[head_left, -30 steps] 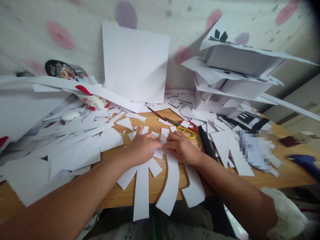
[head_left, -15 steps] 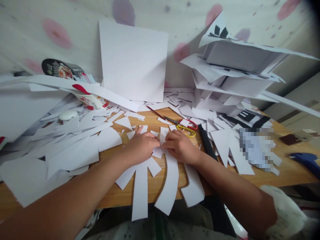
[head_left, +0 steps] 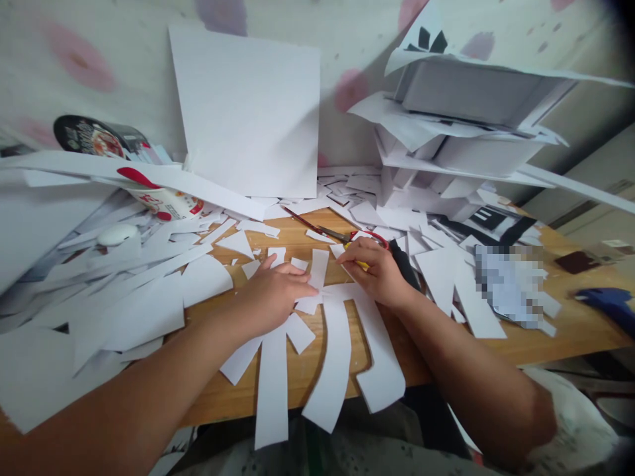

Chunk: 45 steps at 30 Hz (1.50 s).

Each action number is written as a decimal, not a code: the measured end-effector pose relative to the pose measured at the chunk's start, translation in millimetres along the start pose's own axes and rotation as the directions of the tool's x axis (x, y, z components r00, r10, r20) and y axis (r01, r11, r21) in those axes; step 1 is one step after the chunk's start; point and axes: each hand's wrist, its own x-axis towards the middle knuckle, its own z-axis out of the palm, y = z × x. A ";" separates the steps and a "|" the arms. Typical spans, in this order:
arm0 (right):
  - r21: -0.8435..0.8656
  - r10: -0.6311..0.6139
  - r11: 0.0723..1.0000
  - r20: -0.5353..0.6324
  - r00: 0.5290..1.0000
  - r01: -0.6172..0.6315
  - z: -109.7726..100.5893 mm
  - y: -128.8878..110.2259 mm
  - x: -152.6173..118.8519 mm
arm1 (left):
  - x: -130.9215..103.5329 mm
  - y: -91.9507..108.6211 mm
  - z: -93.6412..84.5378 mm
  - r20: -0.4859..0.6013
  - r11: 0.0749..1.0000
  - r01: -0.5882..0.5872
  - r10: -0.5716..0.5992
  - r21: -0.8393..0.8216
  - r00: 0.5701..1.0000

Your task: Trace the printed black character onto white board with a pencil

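My left hand (head_left: 270, 294) lies over white cut-out paper shapes, fingers spread and fingertips pressing where the pieces meet. Below it a straight white strip (head_left: 272, 390) hangs past the table's front edge, with shorter angled pieces beside it. A curved white strip (head_left: 335, 363) and a hooked white piece (head_left: 381, 354), joined along the top, lie to the right. My right hand (head_left: 374, 271) hovers just above that top, its fingers loosely bent and pointing left, with nothing visible in them. Right under its fingers are the scissors (head_left: 342, 236), their handles partly covered.
White paper scraps (head_left: 143, 297) heap up at the left. A paper cup (head_left: 166, 201) with a red spoon stands behind them. A white board (head_left: 251, 119) leans on the wall. Stacked white box forms (head_left: 476, 125) stand at the back right; a dark rod (head_left: 404, 264) lies near my right hand.
My right hand has moved up and right from the strips' top to the scissors' handles, uncovering the joined top. My left hand stays on the paper with fingers flatter. The view has shifted slightly.
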 end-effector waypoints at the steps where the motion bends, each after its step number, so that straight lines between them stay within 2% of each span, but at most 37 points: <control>1: -0.015 -0.004 1.000 0.010 1.000 0.004 -1.1 -1.4 0.6 | -0.5 0.4 0.7 -0.004 1.000 0.005 -0.005 0.014 1.000; 2: -0.030 -0.009 0.999 0.046 0.999 0.010 -2.2 -3.4 1.3 | -1.0 0.8 1.5 -0.013 1.000 0.007 -0.007 0.029 1.000; 4: -0.043 -0.032 0.998 0.189 0.981 0.041 -5.0 -8.4 2.8 | -2.0 1.3 2.7 -0.037 0.998 -0.009 0.011 0.059 0.999; 7: -0.007 -0.091 0.995 0.409 0.908 0.103 -8.8 -15.3 4.5 | -3.1 1.7 3.3 -0.048 0.993 -0.051 0.057 0.104 0.997; 9: 0.012 -0.120 0.992 0.459 0.880 0.129 -10.2 -17.5 4.8 | -3.5 1.8 3.0 -0.049 0.989 -0.075 0.082 0.126 0.995; 14: -0.054 -0.136 0.981 0.501 0.855 0.188 -10.0 -17.4 1.5 | -4.1 2.1 2.7 -0.039 0.986 -0.089 0.095 0.143 0.995; 19: -0.206 -0.072 0.952 0.569 0.819 0.227 -8.2 -23.5 -1.6 | -3.3 6.0 0.1 -0.003 0.983 -0.085 0.086 0.165 0.996; 22: -0.233 -0.043 0.947 0.593 0.804 0.222 -7.0 -25.9 -2.0 | -2.4 8.3 -1.3 0.011 0.979 -0.077 0.076 0.191 0.997; 24: -0.212 -0.048 0.955 0.578 0.814 0.207 -6.4 -24.6 -2.3 | -2.2 8.7 -1.1 0.001 0.975 -0.068 0.069 0.210 0.998; 29: -0.070 -0.107 0.985 0.461 0.881 0.156 -8.1 -19.3 -1.5 | -3.0 7.3 1.2 -0.033 0.981 -0.069 0.076 0.184 0.997; 32: -0.055 -0.108 0.988 0.446 0.888 0.147 -9.3 -19.3 -0.2 | -2.8 6.6 1.0 -0.041 0.989 -0.067 0.073 0.132 0.996; 36: -0.107 -0.135 0.971 0.496 0.858 0.215 -8.1 -21.7 -1.3 | -2.1 6.6 -0.7 -0.048 0.993 -0.066 0.071 0.097 0.996; 39: -0.197 -0.103 0.949 0.546 0.831 0.247 -7.4 -25.0 -3.5 | -2.1 6.5 -1.3 -0.052 0.992 -0.075 0.080 0.101 0.995; 43: -0.242 -0.047 0.940 0.604 0.796 0.240 -7.8 -27.9 -4.9 | -2.8 6.5 -0.7 -0.043 0.986 -0.092 0.098 0.138 0.994; 45: -0.214 -0.042 0.953 0.607 0.793 0.214 -8.4 -27.4 -4.2 | -3.2 6.4 -0.1 -0.043 0.985 -0.087 0.095 0.149 0.995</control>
